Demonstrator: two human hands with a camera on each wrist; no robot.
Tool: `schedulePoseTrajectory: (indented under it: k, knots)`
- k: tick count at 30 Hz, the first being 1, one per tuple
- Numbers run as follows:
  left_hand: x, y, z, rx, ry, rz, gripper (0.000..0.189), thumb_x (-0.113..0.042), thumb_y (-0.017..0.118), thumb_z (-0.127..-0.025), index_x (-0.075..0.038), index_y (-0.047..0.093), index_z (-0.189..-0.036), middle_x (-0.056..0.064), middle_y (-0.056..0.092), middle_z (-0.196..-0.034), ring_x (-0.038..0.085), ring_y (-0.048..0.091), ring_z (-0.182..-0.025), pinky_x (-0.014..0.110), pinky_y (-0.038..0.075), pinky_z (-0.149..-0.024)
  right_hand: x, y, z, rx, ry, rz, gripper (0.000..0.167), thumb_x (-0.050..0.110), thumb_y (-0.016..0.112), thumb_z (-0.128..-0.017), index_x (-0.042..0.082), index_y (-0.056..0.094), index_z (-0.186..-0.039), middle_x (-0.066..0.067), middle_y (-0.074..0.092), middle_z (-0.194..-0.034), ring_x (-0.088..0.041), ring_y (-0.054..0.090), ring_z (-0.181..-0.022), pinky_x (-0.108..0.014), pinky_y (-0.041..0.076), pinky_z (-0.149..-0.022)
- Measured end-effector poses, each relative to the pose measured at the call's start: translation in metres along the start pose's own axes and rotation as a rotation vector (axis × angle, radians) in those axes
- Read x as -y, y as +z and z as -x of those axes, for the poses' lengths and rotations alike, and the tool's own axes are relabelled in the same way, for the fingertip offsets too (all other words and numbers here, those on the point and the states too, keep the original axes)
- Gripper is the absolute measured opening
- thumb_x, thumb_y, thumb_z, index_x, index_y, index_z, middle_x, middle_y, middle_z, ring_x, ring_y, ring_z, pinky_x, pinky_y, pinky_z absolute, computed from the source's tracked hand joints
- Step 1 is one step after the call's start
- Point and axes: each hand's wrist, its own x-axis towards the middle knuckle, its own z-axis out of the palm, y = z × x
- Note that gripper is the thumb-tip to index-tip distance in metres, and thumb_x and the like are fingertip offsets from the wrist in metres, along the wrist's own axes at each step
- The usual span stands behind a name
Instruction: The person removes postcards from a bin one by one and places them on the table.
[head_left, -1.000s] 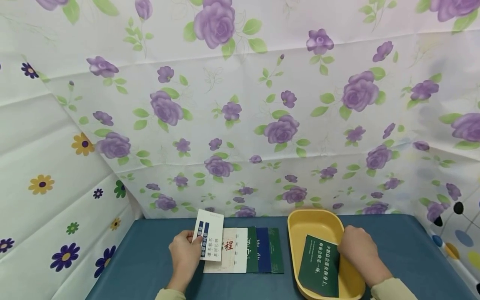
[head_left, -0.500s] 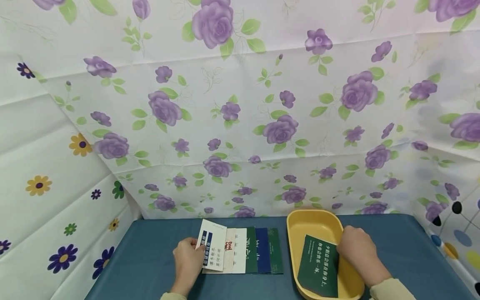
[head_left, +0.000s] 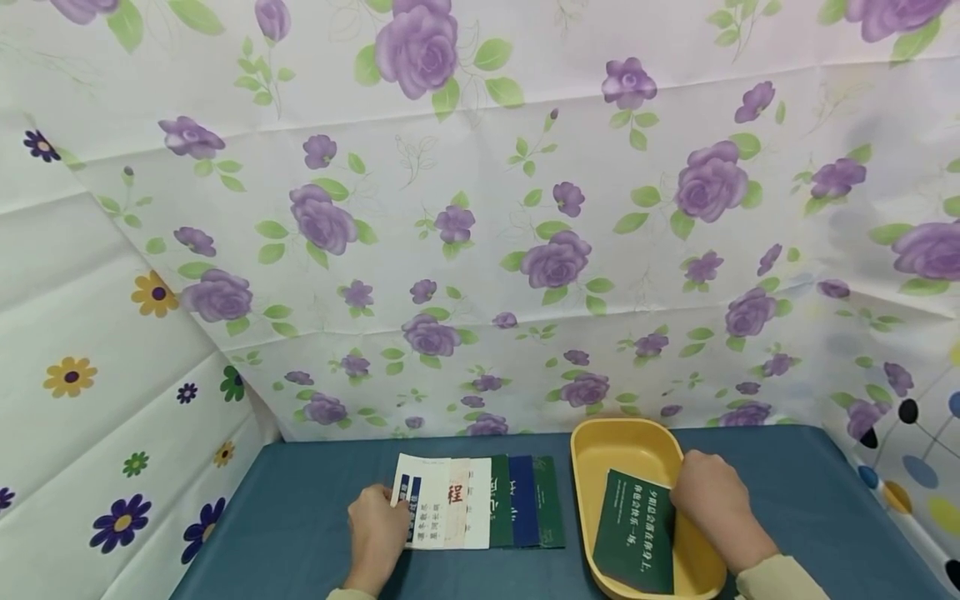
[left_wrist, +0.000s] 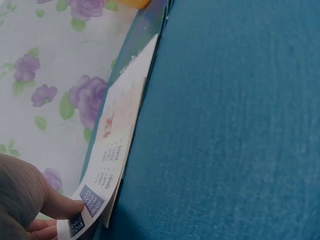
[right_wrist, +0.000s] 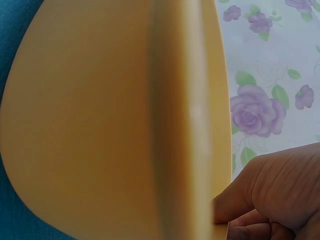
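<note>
My left hand (head_left: 377,525) pinches the left end of a white card (head_left: 427,500) with dark blue text blocks. In the left wrist view that card (left_wrist: 100,180) bends up slightly at the thumb. It lies over the left part of a row of overlapping cards: a cream card with red writing (head_left: 455,517), a green card (head_left: 501,517), a blue card (head_left: 523,508) and another green card (head_left: 550,508). My right hand (head_left: 720,504) grips the right rim of a yellow plastic tray (head_left: 630,437), fingers curled over it. Inside leans a dark green card (head_left: 636,533) with white writing.
A blue-green table top (head_left: 300,517) carries everything. White sheets with purple roses (head_left: 558,260) rise behind it. Flowered sheets (head_left: 67,467) stand at the left side and dotted ones at the right.
My left hand has lowered the white card and laid it over the left end of the row, covering part of the cream card. My right hand stays at the tray.
</note>
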Motion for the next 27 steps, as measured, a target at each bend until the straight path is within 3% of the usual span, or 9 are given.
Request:
schedulePoseTrajectory:
  k: [6,10,15,20,27]
  knots:
    - [0.0037,0.0014,-0.0009,0.0,-0.009,-0.031,0.015,-0.004,0.071,-0.073,0.006,0.065,-0.083,0.02,0.065,-0.077,0.022,0.059,-0.062,0.035,0.045,-0.048,0.0001,0.0004,0.0003,0.007,0.003,0.0,0.015,0.005,0.062,-0.077,-0.007,0.062,-0.086,-0.015,0.061,-0.07,-0.025,0.058,-0.058,-0.038,0.044,-0.047]
    - [0.0045,0.0023,-0.0014,0.001,0.003,-0.045,0.01,-0.003,0.069,-0.072,0.001,0.06,-0.071,0.016,0.061,-0.068,0.021,0.053,-0.056,0.032,0.038,-0.045,0.0005,-0.0001,0.0014,0.0,0.003,-0.003,0.014,0.005,0.061,-0.077,-0.007,0.062,-0.085,-0.014,0.06,-0.068,-0.024,0.056,-0.057,-0.038,0.043,-0.047]
    - [0.0047,0.0039,-0.0005,0.008,0.019,-0.066,0.027,-0.001,0.066,-0.072,-0.009,0.046,-0.055,0.005,0.048,-0.051,0.016,0.041,-0.043,0.027,0.026,-0.037,0.0003,0.0008,0.0022,0.001,0.007,-0.003,0.014,0.004,0.061,-0.076,-0.007,0.062,-0.085,-0.014,0.061,-0.069,-0.024,0.056,-0.058,-0.038,0.043,-0.047]
    - [0.0046,0.0046,-0.0003,0.013,0.034,-0.102,0.039,0.0,0.064,-0.071,-0.015,0.036,-0.049,-0.003,0.033,-0.043,0.011,0.028,-0.037,0.024,0.02,-0.035,-0.0004,0.0017,0.0029,-0.006,0.002,-0.005,0.014,0.004,0.06,-0.076,-0.007,0.062,-0.084,-0.015,0.061,-0.069,-0.024,0.057,-0.058,-0.038,0.043,-0.046]
    - [0.0072,0.0036,-0.0026,0.001,0.054,-0.199,0.018,-0.009,0.071,-0.071,-0.002,0.06,-0.06,0.011,0.057,-0.056,0.022,0.056,-0.05,0.037,0.037,-0.04,-0.0003,0.0019,0.0013,-0.027,-0.009,0.006,0.014,0.004,0.06,-0.075,-0.007,0.062,-0.084,-0.017,0.062,-0.071,-0.027,0.059,-0.059,-0.039,0.044,-0.046]
